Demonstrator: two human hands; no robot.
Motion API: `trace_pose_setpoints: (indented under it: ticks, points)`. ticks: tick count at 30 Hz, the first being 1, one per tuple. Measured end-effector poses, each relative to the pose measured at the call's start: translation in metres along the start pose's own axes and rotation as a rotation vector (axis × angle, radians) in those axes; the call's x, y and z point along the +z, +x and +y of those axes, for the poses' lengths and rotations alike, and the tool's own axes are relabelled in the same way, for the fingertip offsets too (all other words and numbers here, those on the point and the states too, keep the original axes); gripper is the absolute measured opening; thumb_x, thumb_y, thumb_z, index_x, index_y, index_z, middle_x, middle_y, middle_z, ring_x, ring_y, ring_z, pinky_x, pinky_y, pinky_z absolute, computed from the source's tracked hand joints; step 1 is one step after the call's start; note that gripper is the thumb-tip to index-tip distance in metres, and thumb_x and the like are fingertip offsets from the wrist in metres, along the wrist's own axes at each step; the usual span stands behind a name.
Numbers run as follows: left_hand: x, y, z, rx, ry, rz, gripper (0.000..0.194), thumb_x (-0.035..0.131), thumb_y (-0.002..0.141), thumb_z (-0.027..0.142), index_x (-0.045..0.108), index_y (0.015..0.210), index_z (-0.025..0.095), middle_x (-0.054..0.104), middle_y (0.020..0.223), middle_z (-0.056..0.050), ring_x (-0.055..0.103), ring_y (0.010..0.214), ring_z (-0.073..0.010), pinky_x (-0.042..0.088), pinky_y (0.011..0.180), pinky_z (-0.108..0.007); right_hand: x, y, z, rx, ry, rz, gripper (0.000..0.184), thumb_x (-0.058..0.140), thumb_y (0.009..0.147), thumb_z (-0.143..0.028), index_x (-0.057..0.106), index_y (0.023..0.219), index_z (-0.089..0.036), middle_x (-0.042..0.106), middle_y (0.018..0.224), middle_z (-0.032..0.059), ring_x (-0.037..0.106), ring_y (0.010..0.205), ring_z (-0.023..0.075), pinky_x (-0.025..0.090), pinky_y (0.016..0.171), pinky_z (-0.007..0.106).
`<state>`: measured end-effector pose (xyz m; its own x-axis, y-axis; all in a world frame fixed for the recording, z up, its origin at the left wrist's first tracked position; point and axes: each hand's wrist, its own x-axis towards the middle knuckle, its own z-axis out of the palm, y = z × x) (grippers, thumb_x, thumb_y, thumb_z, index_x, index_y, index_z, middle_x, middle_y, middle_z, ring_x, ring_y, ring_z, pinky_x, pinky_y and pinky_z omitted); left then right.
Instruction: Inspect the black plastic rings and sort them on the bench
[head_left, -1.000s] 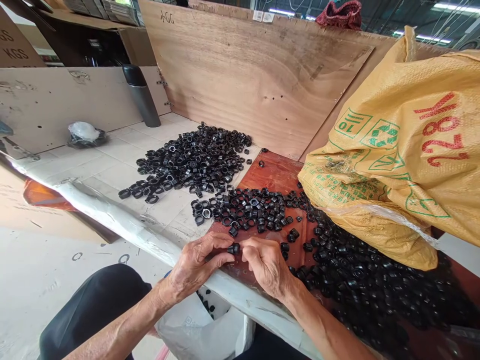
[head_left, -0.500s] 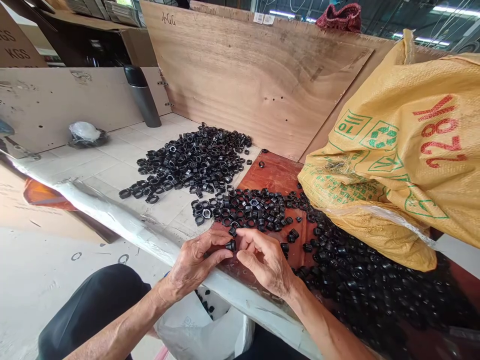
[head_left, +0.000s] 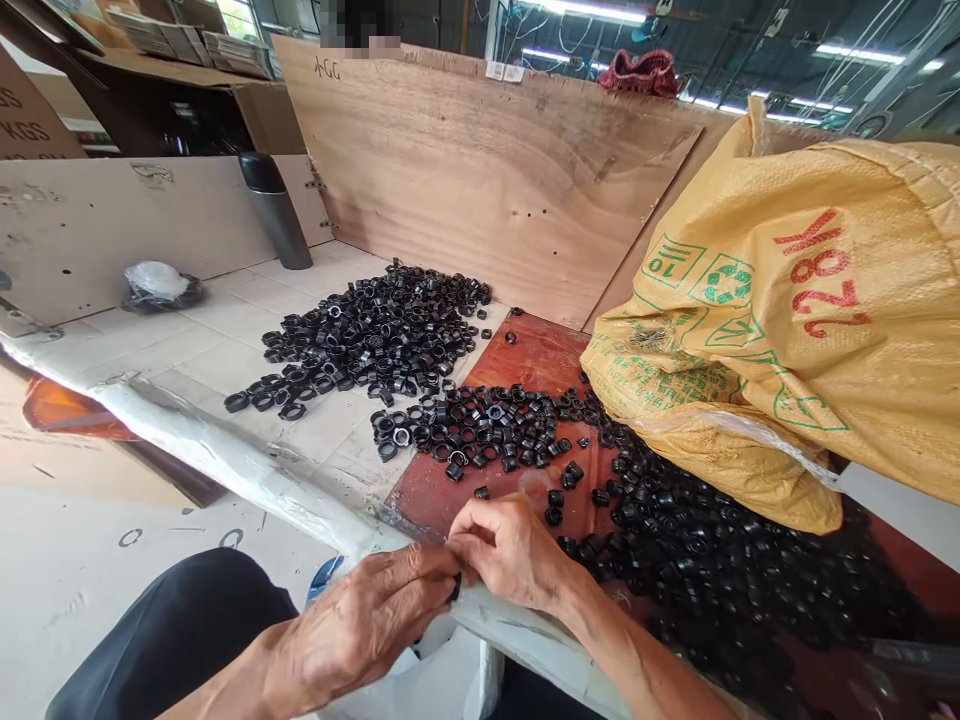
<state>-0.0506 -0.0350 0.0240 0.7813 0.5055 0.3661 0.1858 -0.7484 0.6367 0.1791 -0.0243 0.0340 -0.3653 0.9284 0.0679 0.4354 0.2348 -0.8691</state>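
Observation:
My left hand (head_left: 367,622) is closed over the table's front edge, pinching a small black plastic fitting (head_left: 455,588). Only a sliver of that piece shows past the fingertips. My right hand (head_left: 511,555) meets it from the right, thumb and forefinger pinched together against the left fingertips. What lies between the right fingers is hidden. Just beyond the hands, a loose black piece (head_left: 481,492) rests on the red-brown board. Behind it spreads a group of black plastic rings (head_left: 469,435). To the right lies a dark heap of black fittings (head_left: 697,545).
A larger heap of black rings (head_left: 390,325) covers the pale tabletop (head_left: 225,345). A yellow woven sack (head_left: 750,300) leans in at right. A dark flask (head_left: 277,215) and a plastic-wrapped bundle (head_left: 161,287) stand at left. Plywood (head_left: 480,170) walls the back; white wrapping (head_left: 247,470) covers the front edge.
Both hands have come lower and nearer to me, over the front edge. The right fingers have closed in against the left ones, and the black fitting is now mostly covered. The view has tilted slightly.

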Motion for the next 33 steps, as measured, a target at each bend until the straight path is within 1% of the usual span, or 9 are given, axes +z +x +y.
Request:
trace_pose_setpoints:
  ticks: [3,6,9,13,17,20,23,28,33]
  points:
    - [-0.011,0.008,0.007,-0.105,-0.09,-0.098,0.02,0.073,0.09,0.028,0.064,0.108,0.024,0.073,0.109,-0.008,0.072,0.095,-0.0233,0.06,0.081,-0.032,-0.014,0.003,0.007,-0.006,-0.171,0.261,0.017,0.064,0.093,-0.025,0.062,0.077,-0.021,0.059,0.065,-0.0029,0.055,0.057,0.0125,0.042,0.055,0.022]
    - [-0.01,0.029,-0.011,-0.355,-0.064,0.125,0.022,0.072,0.09,0.043,0.066,0.101,0.025,0.071,0.091,-0.003,0.07,0.075,-0.0193,0.057,0.065,-0.029,-0.023,0.007,0.015,-0.028,-0.348,0.415,0.007,0.068,0.087,-0.019,0.061,0.087,-0.02,0.06,0.081,0.0012,0.058,0.068,0.0158,0.047,0.064,0.026]
    - [0.001,0.051,-0.035,-0.437,0.127,0.287,0.027,0.07,0.091,0.037,0.068,0.115,0.025,0.07,0.107,-0.005,0.07,0.076,-0.0189,0.057,0.069,-0.031,-0.019,0.009,0.021,-0.123,-0.411,0.251,0.021,0.067,0.086,-0.011,0.065,0.104,-0.021,0.06,0.1,0.0056,0.062,0.084,0.0195,0.053,0.074,0.029]
    - [0.008,0.062,-0.05,-0.451,0.125,0.308,0.017,0.063,0.09,0.02,0.073,0.101,0.027,0.07,0.098,-0.004,0.069,0.088,-0.023,0.056,0.08,-0.034,-0.011,0.009,0.025,-0.18,-0.46,0.074,0.018,0.057,0.091,-0.006,0.068,0.09,-0.02,0.06,0.095,0.006,0.062,0.077,0.0177,0.053,0.071,0.029]
    - [0.007,0.058,-0.049,-0.513,0.024,0.361,0.01,0.066,0.086,0.02,0.073,0.091,0.027,0.071,0.088,-0.003,0.069,0.086,-0.0242,0.056,0.08,-0.036,-0.013,0.009,0.023,-0.143,-0.317,0.105,0.024,0.061,0.086,-0.002,0.068,0.101,-0.019,0.064,0.1,0.0071,0.065,0.085,0.0196,0.055,0.078,0.031]
    - [0.008,0.055,-0.048,-0.576,-0.14,0.414,0.014,0.066,0.088,0.025,0.071,0.101,0.027,0.076,0.087,0.0,0.073,0.08,-0.0215,0.06,0.073,-0.034,-0.014,0.008,0.019,-0.036,-0.042,0.202,0.028,0.065,0.088,-0.01,0.064,0.113,-0.02,0.069,0.102,0.0058,0.068,0.085,0.0183,0.057,0.075,0.029]
    - [0.01,0.055,-0.045,-0.629,-0.344,0.451,0.02,0.065,0.09,0.032,0.069,0.109,0.026,0.078,0.081,0.001,0.076,0.071,-0.0195,0.063,0.065,-0.031,-0.011,0.009,0.013,0.013,0.14,0.215,0.019,0.069,0.09,-0.019,0.067,0.108,-0.021,0.071,0.098,0.0032,0.069,0.081,0.0163,0.057,0.072,0.026]
    - [0.011,0.057,-0.035,-0.673,-0.569,0.489,0.027,0.072,0.085,0.045,0.07,0.1,0.022,0.078,0.083,0.0,0.077,0.076,-0.0202,0.065,0.074,-0.034,-0.007,0.01,0.012,-0.114,0.159,0.221,0.017,0.074,0.087,-0.018,0.075,0.104,-0.022,0.072,0.105,0.0037,0.069,0.091,0.017,0.056,0.079,0.026]
    - [0.008,0.059,-0.03,-0.701,-0.661,0.51,0.027,0.075,0.084,0.043,0.069,0.097,0.02,0.076,0.085,-0.001,0.073,0.079,-0.0171,0.061,0.076,-0.03,-0.008,0.012,0.014,0.007,0.219,0.213,0.018,0.075,0.086,-0.021,0.076,0.104,-0.024,0.075,0.103,0.0021,0.07,0.088,0.0173,0.056,0.08,0.027]
